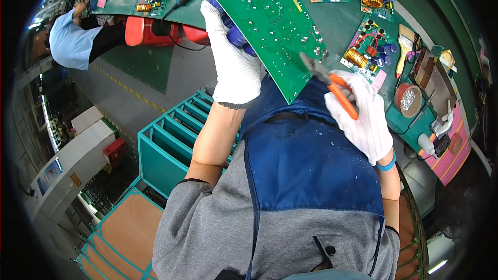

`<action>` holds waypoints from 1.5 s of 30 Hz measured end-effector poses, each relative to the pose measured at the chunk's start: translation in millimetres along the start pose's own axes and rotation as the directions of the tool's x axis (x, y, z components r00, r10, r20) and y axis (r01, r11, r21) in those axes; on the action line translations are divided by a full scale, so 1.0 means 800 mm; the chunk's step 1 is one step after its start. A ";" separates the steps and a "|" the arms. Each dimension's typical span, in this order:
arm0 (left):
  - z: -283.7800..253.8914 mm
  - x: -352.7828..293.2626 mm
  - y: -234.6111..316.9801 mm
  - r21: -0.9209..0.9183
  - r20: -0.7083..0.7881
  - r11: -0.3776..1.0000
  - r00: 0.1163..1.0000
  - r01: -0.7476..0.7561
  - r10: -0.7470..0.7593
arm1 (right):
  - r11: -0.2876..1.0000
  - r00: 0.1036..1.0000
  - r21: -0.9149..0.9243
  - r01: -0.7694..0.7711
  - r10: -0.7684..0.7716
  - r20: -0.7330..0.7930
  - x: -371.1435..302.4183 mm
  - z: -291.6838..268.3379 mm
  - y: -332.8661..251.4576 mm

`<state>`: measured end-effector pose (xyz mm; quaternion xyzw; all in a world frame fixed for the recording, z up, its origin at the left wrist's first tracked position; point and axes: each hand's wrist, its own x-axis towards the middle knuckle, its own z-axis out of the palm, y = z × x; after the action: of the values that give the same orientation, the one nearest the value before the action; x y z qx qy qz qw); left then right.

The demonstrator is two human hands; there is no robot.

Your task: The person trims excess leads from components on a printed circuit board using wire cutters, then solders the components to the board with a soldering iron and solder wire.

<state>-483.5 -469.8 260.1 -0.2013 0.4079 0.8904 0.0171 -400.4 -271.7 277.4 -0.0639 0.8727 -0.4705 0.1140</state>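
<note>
A large green circuit board [270,26] is held up and tilted in front of me, its soldered underside facing me. My gloved left hand [232,65] grips its left side, where dark blue cylindrical capacitors [236,37] show behind the edge. In my gloved right hand [363,111] are cutting pliers with orange handles [341,95]. The plier jaws are near the board's lower right edge, by several solder joints; whether they touch it I cannot tell. Some of my left fingers are hidden behind the board.
Assembled circuit boards [369,46] lie on the green bench, with a brush [405,46] and a round tin of clippings [408,99] at right. A teal rack [171,140] stands at lower left. Red stools [150,31] and a person in light blue [75,39] are at far left.
</note>
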 end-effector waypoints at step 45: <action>-0.009 -0.031 0.017 -0.186 0.214 0.910 0.919 0.370 -0.330 | 0.985 0.996 -0.153 0.085 -0.089 -0.020 -0.027 -0.034 -0.005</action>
<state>-460.6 -480.6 274.8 -0.1916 0.2594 0.9272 0.1905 -386.9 -247.2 298.2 -0.1043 0.9038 -0.4078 0.0765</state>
